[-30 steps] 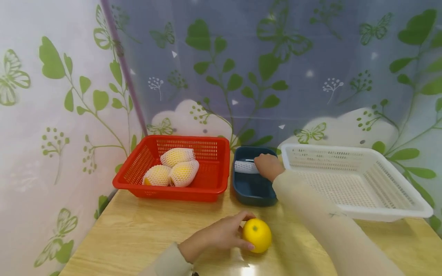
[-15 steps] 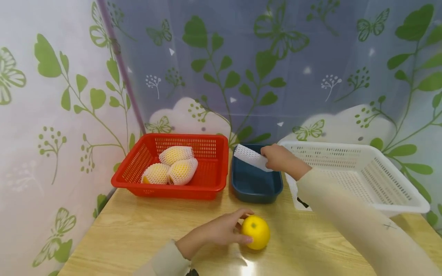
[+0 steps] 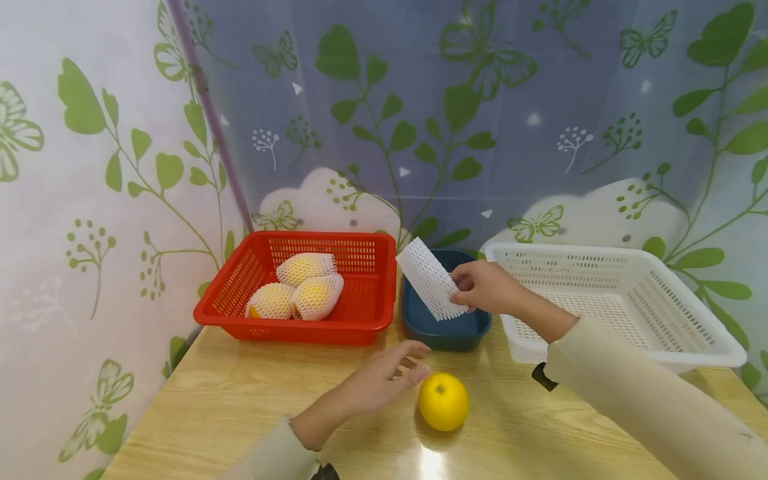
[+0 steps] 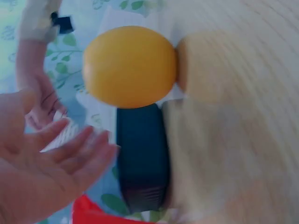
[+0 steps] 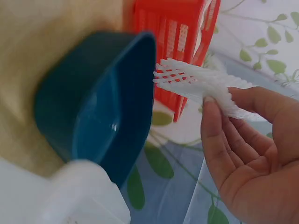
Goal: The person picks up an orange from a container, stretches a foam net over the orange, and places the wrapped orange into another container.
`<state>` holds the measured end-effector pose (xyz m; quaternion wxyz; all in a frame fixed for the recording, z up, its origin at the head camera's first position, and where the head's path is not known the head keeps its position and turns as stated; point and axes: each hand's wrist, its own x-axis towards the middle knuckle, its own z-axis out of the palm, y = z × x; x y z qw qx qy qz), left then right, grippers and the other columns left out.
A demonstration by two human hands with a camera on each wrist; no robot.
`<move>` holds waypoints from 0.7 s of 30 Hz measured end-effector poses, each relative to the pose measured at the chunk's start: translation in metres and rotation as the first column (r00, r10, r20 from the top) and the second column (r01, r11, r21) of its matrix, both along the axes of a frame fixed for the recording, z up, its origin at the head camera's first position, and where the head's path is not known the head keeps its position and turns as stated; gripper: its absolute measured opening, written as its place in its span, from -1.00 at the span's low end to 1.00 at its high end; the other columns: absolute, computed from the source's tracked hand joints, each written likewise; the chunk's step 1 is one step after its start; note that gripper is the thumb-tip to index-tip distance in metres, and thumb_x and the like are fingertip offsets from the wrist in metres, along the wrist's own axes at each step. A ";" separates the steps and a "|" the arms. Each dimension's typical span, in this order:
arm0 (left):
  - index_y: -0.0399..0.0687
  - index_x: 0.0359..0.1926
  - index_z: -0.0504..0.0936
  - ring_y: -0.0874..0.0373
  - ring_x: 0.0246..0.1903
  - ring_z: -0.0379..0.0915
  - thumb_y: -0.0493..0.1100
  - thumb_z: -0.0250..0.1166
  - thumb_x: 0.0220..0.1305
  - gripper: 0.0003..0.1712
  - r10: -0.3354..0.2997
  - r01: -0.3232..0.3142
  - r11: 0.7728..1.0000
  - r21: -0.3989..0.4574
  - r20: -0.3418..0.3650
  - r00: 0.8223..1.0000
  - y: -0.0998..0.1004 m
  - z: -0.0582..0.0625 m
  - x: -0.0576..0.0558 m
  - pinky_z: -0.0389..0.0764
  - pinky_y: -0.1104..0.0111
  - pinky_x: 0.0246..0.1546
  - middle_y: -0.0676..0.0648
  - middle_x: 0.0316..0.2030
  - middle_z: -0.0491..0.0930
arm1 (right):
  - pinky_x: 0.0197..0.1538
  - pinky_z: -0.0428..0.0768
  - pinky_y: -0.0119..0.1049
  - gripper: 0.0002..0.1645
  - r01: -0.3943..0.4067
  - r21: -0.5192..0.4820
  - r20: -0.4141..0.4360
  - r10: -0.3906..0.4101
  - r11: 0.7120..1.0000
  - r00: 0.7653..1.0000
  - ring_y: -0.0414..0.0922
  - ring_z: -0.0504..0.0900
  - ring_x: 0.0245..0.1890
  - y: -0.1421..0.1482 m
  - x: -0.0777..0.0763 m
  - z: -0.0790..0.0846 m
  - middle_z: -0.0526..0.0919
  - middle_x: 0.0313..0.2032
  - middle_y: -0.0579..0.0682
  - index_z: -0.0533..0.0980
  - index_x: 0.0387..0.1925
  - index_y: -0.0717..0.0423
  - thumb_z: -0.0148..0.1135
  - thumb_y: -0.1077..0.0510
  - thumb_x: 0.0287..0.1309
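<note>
My right hand (image 3: 489, 287) pinches a white foam fruit net (image 3: 431, 279) between thumb and fingers, above the dark blue bin (image 3: 447, 341). In the right wrist view the foam net (image 5: 196, 84) looks flattened, with its lattice end pointing away from the hand (image 5: 261, 154). Just left of a yellow round fruit (image 3: 443, 402) on the table, my left hand (image 3: 378, 380) is raised with its fingers spread. The left wrist view shows a gap between those loosely extended fingers (image 4: 79, 156) and the fruit (image 4: 131, 66).
A red basket (image 3: 300, 331) at the back left holds 3 yellow fruits in foam nets (image 3: 306, 270). Right of the blue bin stands a white basket (image 3: 678, 360). A patterned curtain (image 3: 372, 133) hangs behind the wooden table (image 3: 228, 400).
My right hand has lifted the foam net up out of the blue bin and tilted it. My left hand has let go of the yellow fruit and moved slightly away toward the bin.
</note>
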<state>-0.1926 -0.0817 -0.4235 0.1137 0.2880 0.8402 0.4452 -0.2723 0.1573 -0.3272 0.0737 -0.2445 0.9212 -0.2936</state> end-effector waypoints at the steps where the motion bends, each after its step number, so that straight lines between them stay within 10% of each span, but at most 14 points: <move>1: -0.02 0.26 0.39 0.13 0.05 0.48 0.10 0.08 0.45 -0.51 0.033 -0.032 0.998 0.046 -0.027 0.999 -0.002 0.004 -0.001 0.55 0.30 0.03 0.00 0.11 0.54 | -0.30 0.68 -0.22 -0.57 0.002 -0.033 0.026 -0.001 0.999 1.000 -0.08 0.67 -0.52 0.001 0.004 -0.001 0.73 -0.32 0.10 0.50 0.02 0.41 0.30 0.21 0.18; 9: -0.09 0.28 0.38 0.02 0.14 0.44 -0.12 0.27 0.34 -0.46 0.324 -0.258 0.900 0.350 -0.142 0.935 -0.019 0.046 -0.025 0.50 0.12 0.16 -0.09 0.14 0.51 | -0.26 0.68 -0.15 -0.53 0.019 -0.281 0.278 0.062 0.959 0.958 -0.06 0.63 -0.50 0.008 0.032 -0.015 0.71 -0.29 0.07 0.45 0.03 0.47 0.29 0.21 0.21; 21: -0.12 0.17 0.51 0.03 0.05 0.53 -0.03 0.30 0.30 -0.52 0.334 -0.302 0.935 0.187 -0.173 0.926 -0.012 0.052 -0.039 0.55 0.16 0.10 -0.08 0.05 0.61 | -0.21 0.69 -0.22 -0.53 0.075 -0.465 0.496 0.190 0.882 0.847 -0.10 0.67 -0.31 0.016 0.059 -0.031 0.72 -0.21 0.07 0.45 0.06 0.49 0.24 0.19 0.26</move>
